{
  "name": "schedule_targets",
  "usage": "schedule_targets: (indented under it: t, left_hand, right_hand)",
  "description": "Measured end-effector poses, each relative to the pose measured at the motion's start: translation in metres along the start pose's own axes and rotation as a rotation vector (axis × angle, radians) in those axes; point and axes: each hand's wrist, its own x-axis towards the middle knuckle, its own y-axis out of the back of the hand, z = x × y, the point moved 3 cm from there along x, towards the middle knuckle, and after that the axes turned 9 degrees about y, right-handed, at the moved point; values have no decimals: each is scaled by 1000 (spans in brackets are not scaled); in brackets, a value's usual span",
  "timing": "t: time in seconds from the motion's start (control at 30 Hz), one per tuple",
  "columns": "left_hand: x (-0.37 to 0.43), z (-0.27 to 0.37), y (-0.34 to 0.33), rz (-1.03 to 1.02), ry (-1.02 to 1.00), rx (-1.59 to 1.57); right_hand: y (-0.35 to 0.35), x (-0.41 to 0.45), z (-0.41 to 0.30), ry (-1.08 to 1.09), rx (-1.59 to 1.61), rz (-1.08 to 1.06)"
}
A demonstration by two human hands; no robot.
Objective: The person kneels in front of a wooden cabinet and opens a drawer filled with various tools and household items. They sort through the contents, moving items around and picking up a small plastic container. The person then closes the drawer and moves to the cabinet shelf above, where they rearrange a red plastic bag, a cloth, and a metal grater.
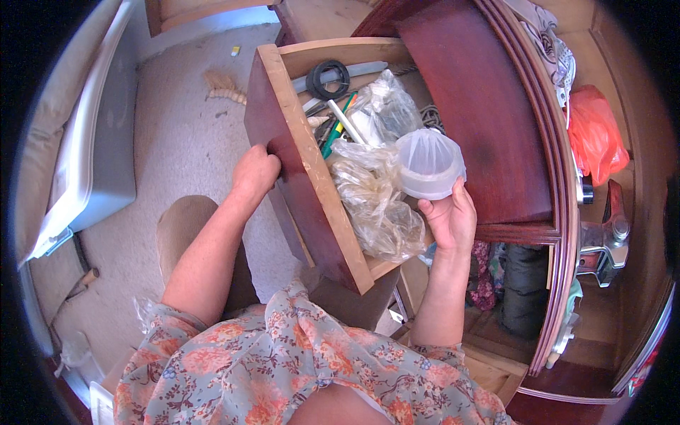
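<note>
My left hand (257, 170) is closed against the dark red outer face of a pulled-out wooden drawer (324, 180); whatever handle it grips is hidden under the fingers. Over the drawer's right side, my right hand (451, 218) holds a round translucent plastic container (430, 167) by its lower edge. Crumpled clear plastic bags (372, 196) fill the near part of the drawer. Farther back lie a black tape roll (328, 79), a green pen-like item (336, 130), a white stick (346, 122) and another clear bag with pale contents (388, 106).
A dark red cabinet (478, 117) stands at the right, with folded fabrics in its lower compartment. Shelves beyond hold a red plastic bag (597, 135) and a metal tool with a red handle (605, 239). A plastic storage bin (109, 133) and a brush-like item (226, 90) sit on the carpet.
</note>
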Motion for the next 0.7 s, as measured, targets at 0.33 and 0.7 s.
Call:
schedule_targets:
  t: [0.33,0.7]
  left_hand:
    - [10,-8,-3,24,-38,21]
    - [-2,-2,0,13,9,-22]
  right_hand:
    - [9,2,7,-59,335,40]
    - [-51,-28,1,674,-1791,-264]
